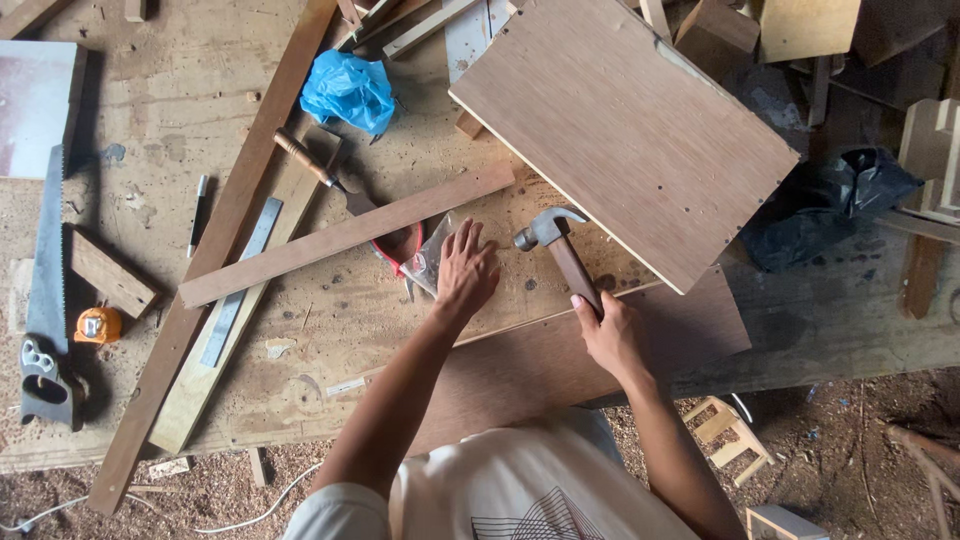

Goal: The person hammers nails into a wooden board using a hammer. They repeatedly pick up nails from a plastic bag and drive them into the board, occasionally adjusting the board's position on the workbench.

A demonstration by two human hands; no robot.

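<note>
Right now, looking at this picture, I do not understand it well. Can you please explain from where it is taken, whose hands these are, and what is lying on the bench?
There is one picture, from a camera worn on a person's head, looking down at their own two bare hands over a wooden workbench. No machine is involved.

The right hand holds a hammer by its wooden handle. The left hand rests flat beside a small clear plastic bag.

On the bench lie a large board, a long wooden strip, a chisel, a metal ruler, a blue plastic bag, a hand saw and an orange tape measure. Sawdust covers the floor below.
</note>
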